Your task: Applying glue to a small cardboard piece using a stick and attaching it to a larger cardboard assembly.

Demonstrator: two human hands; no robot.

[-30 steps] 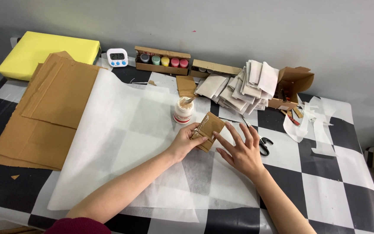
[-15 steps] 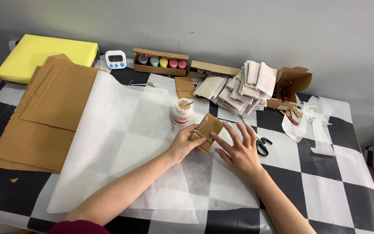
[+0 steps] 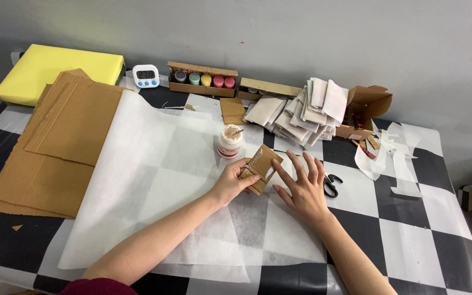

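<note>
A white paper sheet (image 3: 154,180) covers the checkered table (image 3: 427,235). Left of the sheet lie flat cardboard panels (image 3: 55,147). Beyond the sheet's far right corner sits a pile of folded white papers (image 3: 301,112). On the sheet, the right hand (image 3: 300,186) rests flat, fingers spread wide. The left hand (image 3: 230,183) pinches a small cardboard piece (image 3: 260,168), on the sheet just before a white glue jar (image 3: 229,141).

Even, soft indoor light, faint shadows, sharp focus throughout, with slight wide-angle bending at edges.
</note>
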